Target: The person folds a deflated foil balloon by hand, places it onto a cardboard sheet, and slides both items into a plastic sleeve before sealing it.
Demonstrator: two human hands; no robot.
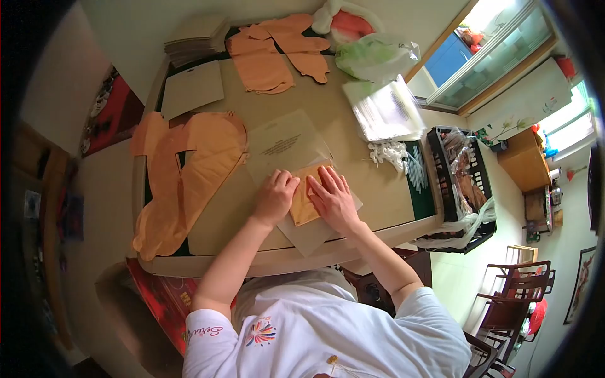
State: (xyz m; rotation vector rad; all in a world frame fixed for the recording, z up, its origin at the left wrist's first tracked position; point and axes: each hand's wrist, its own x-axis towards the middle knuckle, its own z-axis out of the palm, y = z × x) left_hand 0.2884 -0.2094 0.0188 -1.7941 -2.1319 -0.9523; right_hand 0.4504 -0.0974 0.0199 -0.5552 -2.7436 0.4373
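Observation:
A folded orange garment point(305, 211) lies near the table's front edge, on top of a pale sheet point(305, 237). My left hand point(277, 196) is at its left side, fingers curled together on the fabric edge. Flat on its right part rests my right hand point(335, 200), with the fingers somewhat apart. Just beyond both hands lies a clear plastic bag point(283, 142) with printed text. To the left, orange garments point(195, 170) are spread out, overlapping. More orange garments point(268, 66) lie at the far side of the table.
Grey cardboard sheets point(194, 90) and a stack of them point(195, 41) occupy the far left. At right are shiny plastic bags point(387, 113), white strings point(387, 153) and clear strips point(416, 169). A black crate point(449, 176) stands beyond the table's right edge.

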